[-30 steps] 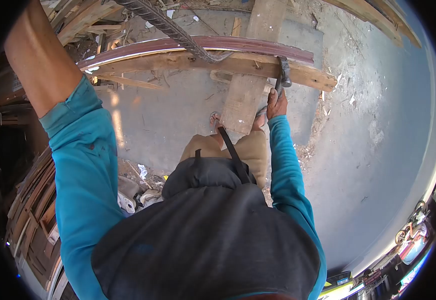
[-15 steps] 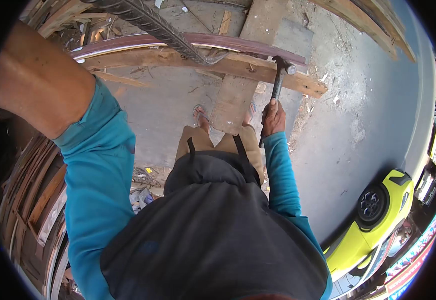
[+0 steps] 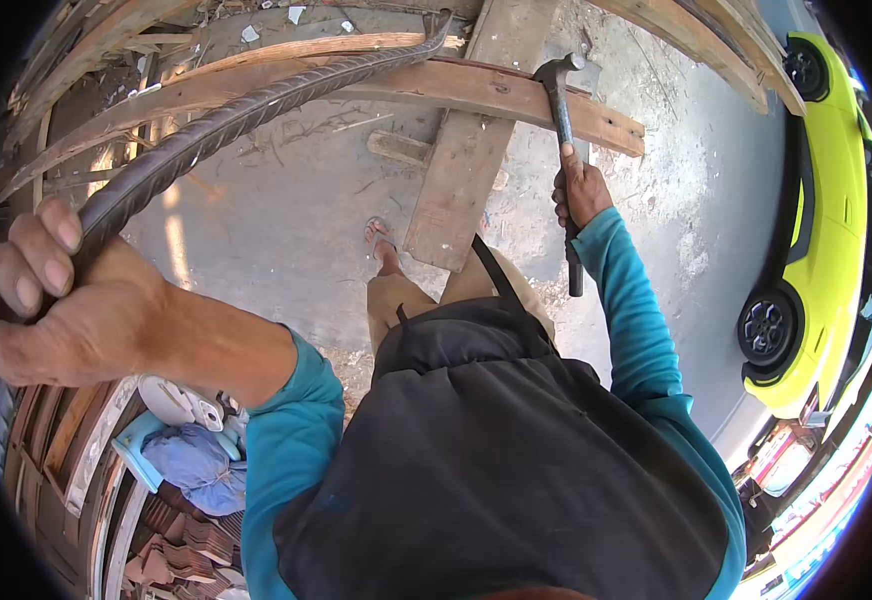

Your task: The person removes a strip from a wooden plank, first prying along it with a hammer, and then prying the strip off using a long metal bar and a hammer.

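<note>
My left hand (image 3: pixel 86 300), raised at the left, is wrapped round a long ribbed steel pry bar (image 3: pixel 246 115). The bar slants up and away, its bent tip over the far edge of a wooden beam (image 3: pixel 496 93); whether it touches wood I cannot tell. A claw hammer (image 3: pixel 561 105) is in my right hand (image 3: pixel 583 190), gripped by its dark handle with the thumb along it. The hammer's head overlaps the beam's right part in view. Under the beam lies a wide plank (image 3: pixel 456 190), reaching back towards my legs.
Several long timbers lean at the top right (image 3: pixel 701 50). A short wood block (image 3: pixel 399 148) lies on the concrete floor. At lower left are stacked roof tiles (image 3: pixel 191 550) and a blue cloth bundle (image 3: pixel 196 465). A yellow-green car (image 3: pixel 846 250) stands at the right.
My left hand has come into view, and the pry bar now lies lower and flatter across the view. The hammer has moved slightly up. The view has shifted, showing more of the car.
</note>
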`<state>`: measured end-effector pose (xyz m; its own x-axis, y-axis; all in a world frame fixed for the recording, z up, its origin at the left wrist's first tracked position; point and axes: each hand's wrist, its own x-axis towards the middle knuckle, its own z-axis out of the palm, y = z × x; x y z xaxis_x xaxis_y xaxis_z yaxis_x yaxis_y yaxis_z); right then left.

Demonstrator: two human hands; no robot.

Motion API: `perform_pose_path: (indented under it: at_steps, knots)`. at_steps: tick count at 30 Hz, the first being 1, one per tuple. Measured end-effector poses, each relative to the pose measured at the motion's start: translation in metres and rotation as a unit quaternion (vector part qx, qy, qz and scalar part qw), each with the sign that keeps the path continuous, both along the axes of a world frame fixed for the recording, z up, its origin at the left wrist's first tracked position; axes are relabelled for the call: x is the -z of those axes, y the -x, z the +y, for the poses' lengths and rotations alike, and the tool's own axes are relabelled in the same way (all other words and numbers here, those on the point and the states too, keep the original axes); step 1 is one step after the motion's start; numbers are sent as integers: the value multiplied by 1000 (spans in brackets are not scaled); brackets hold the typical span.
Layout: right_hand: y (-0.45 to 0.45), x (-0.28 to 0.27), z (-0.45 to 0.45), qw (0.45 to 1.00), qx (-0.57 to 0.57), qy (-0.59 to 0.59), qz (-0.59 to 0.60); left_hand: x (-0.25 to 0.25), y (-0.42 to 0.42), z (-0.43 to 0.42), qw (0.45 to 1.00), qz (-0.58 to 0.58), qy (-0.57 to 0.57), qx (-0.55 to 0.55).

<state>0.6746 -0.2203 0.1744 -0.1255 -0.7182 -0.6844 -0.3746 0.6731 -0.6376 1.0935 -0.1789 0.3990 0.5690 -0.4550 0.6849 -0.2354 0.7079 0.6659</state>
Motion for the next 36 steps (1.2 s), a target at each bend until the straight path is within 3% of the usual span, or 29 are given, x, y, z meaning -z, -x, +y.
perform_pose_path:
  at_steps: [3,5,6,12,18,21,25,28,30,31,36]
  knots:
    - [-4,23,25,999,-11,51,-5,23,12,-6,995,76,-28,-50]
    - [6,74,40,986,-35,160,32,15,12,-6,995,87,-1,-59]
    - [8,82,41,987,-26,158,28,8,10,-1,992,100,19,-71]
    - [6,91,46,987,-30,153,49,-76,-54,34,963,111,66,236]
    - [-13,96,62,964,-26,252,82,-129,-33,6,938,-20,-34,343]
    - [-19,98,63,992,-5,128,20,-148,-10,-12,921,-41,-27,386]
    - [-19,97,65,984,-19,173,31,-163,21,-36,932,-82,-88,341]
    - [-22,86,67,987,-12,159,4,-187,18,-79,894,-70,-135,421]
    - [-22,89,68,983,0,185,0,-179,68,-108,957,-142,-101,233]
    - [-21,94,68,983,-5,184,-1,-177,90,-125,981,-178,-80,-19]
    - [-22,119,68,988,-5,155,-18,-179,83,-200,970,-193,-143,32]
